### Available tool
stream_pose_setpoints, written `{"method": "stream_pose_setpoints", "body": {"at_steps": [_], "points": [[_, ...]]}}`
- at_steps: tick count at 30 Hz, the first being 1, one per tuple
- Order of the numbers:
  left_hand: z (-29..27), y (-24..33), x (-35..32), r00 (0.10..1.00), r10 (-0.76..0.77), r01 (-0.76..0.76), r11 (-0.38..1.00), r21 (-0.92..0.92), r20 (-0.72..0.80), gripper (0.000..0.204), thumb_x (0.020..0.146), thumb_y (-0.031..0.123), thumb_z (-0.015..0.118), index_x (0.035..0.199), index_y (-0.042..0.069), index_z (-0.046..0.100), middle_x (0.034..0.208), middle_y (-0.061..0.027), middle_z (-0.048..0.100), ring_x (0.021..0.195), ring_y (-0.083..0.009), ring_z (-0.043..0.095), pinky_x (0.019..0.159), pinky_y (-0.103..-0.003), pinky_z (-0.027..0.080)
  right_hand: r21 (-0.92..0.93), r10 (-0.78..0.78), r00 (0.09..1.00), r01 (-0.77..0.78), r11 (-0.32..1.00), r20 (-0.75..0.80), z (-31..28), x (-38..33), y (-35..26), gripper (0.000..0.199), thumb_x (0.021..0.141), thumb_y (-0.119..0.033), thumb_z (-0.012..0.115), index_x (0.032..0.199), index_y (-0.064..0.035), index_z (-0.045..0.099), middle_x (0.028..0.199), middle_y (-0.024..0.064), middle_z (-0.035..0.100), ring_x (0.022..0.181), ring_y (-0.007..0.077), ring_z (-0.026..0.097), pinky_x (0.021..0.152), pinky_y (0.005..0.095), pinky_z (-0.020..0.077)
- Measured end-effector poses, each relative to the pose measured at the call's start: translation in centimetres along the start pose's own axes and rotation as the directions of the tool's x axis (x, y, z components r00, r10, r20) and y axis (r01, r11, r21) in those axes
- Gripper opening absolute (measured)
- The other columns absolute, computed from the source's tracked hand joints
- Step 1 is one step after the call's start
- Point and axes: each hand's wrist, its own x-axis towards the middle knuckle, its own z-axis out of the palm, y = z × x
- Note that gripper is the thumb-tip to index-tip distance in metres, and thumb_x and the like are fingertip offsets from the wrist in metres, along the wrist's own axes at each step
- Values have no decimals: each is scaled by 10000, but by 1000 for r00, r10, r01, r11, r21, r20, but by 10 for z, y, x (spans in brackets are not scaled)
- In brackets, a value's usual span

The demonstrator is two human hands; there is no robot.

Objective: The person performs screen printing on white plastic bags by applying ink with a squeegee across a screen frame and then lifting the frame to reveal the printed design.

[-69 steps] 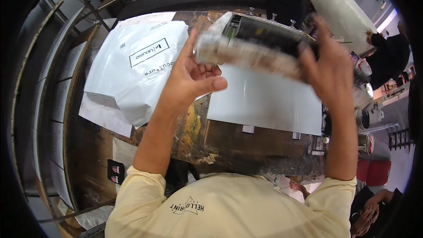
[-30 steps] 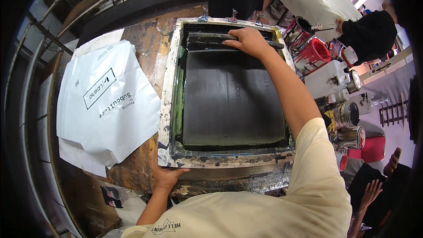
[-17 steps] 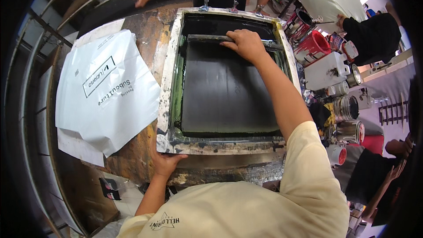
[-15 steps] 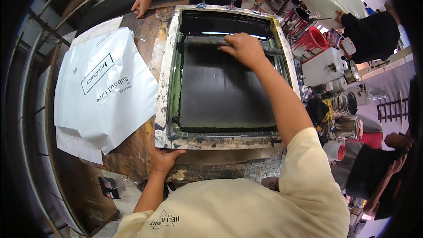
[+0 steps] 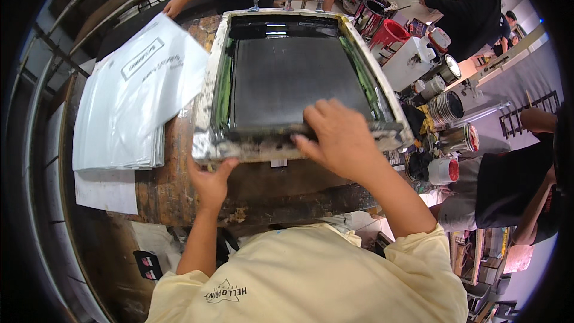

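A wooden screen-printing frame [image 5: 210,84] lies before me, its dark mesh [image 5: 293,75] bordered by green strips and black ink at the far end. My right hand [image 5: 338,134] is closed around a long squeegee [image 5: 263,133] lying across the screen's near end. At the near left corner, my left hand [image 5: 209,182] grips the frame, thumb showing and fingers partly hidden beneath. The frame's near edge appears raised off the table, with a small white piece [image 5: 278,162] visible under it.
A stack of white printed plastic bags [image 5: 119,125] lies left on the stained wooden table [image 5: 173,188]. A co-worker's hand [image 5: 174,6] holds the top bag's corner. Paint cans [image 5: 445,106] and a red bucket [image 5: 388,34] stand at right. Metal clamps [image 5: 288,3] line the far edge.
My right hand has drawn the squeegee from the far end to the near end. The frame's near edge has risen with my left hand. The co-worker's hand has lifted a bag's corner.
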Motion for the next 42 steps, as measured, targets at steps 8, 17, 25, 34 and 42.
{"method": "stream_pose_setpoints", "body": {"at_steps": [8,17,25,34,42], "points": [[25,52,30,936,293,-350,834,427,196,1029,997,501,793,1728,16,254,1583,-262,478,1471,-392,457,1237,-570,303,-250,-158,885,50,967,-437,-64,82,9,297,957,-329,708,1030,-42,680,877,102,671,889,328,664,877,455,448],[34,-13,-41,865,-286,-313,336,888,413,1144,993,877,401,1739,21,256,1799,-313,147,1676,-516,3,1200,-814,-159,-244,-161,879,53,968,-448,-96,125,34,418,1018,-436,638,992,-27,725,854,185,710,818,404,649,846,475,481],[45,-11,-45,906,-163,-327,318,890,391,1094,1027,792,481,1671,-82,347,1768,-292,288,1686,-473,91,1220,-797,-139,74,311,923,-302,950,-226,-152,160,-20,415,944,-349,621,812,34,709,627,189,624,597,325,647,604,440,511],[77,49,26,902,261,-428,650,628,344,638,1016,376,766,1440,-80,629,1494,-291,631,1415,-465,570,1189,-591,397,175,260,936,-223,959,-239,-151,153,-9,400,919,-301,617,741,51,680,563,175,585,511,303,582,535,432,476],[64,73,45,905,424,-389,804,451,25,286,1023,72,719,1283,-39,762,1178,-170,807,960,-243,782,772,-350,621,-162,-151,877,84,983,-456,-119,146,28,436,1024,-428,650,1014,-2,744,833,251,689,783,459,673,756,493,521]]}}
